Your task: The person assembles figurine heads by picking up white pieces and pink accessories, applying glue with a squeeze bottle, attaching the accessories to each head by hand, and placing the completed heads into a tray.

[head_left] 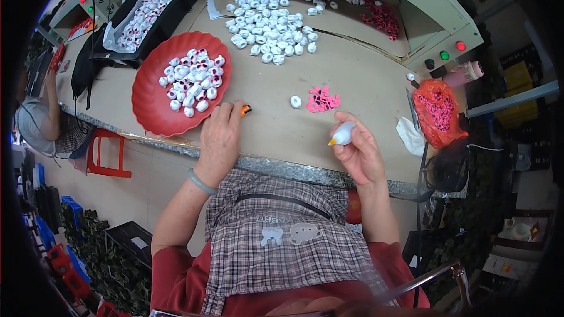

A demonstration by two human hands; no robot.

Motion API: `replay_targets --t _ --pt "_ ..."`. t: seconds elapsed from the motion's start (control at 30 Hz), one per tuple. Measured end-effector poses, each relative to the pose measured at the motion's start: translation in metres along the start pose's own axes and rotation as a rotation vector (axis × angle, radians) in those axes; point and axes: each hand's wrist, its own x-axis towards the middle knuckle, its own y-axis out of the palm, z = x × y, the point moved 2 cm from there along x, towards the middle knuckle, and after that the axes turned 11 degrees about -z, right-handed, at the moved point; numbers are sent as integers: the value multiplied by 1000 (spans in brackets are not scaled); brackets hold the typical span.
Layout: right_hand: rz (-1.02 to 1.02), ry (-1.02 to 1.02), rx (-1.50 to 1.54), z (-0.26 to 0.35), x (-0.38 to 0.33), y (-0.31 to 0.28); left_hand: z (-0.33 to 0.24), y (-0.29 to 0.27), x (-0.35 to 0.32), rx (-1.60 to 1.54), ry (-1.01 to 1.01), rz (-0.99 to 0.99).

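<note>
My right hand [362, 154] is closed around a small whitish squeeze bottle [344, 132], whose yellow tip points down to the left. My left hand [220, 141] rests by the red bowl, its fingers together and bent. A small orange-and-black object [245, 110] sticks out at the fingertips of that hand; the rest of it is hidden. Between and beyond my hands, one round white piece [295, 102] lies alone on the table. Just right of it is a loose pile of flat pink bits [322, 100], a few of them dark.
A scalloped red bowl [147, 100] holds white pieces with pink-and-dark spots. Many plain white pieces [267, 29] spread out from a pale green machine [437, 29]. At right are a red bag [420, 97] of pink bits and a crumpled tissue [410, 135]. Another person [44, 120] sits far left.
</note>
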Motion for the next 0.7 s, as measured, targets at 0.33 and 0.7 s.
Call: replay_targets --t 0.33,0.7 --pt "-103 -127 74 9 19 -29 -53 15 38 -240 75 -81" --pt "-164 -124 16 -4 25 -26 -50 54 49 -390 -16 12"
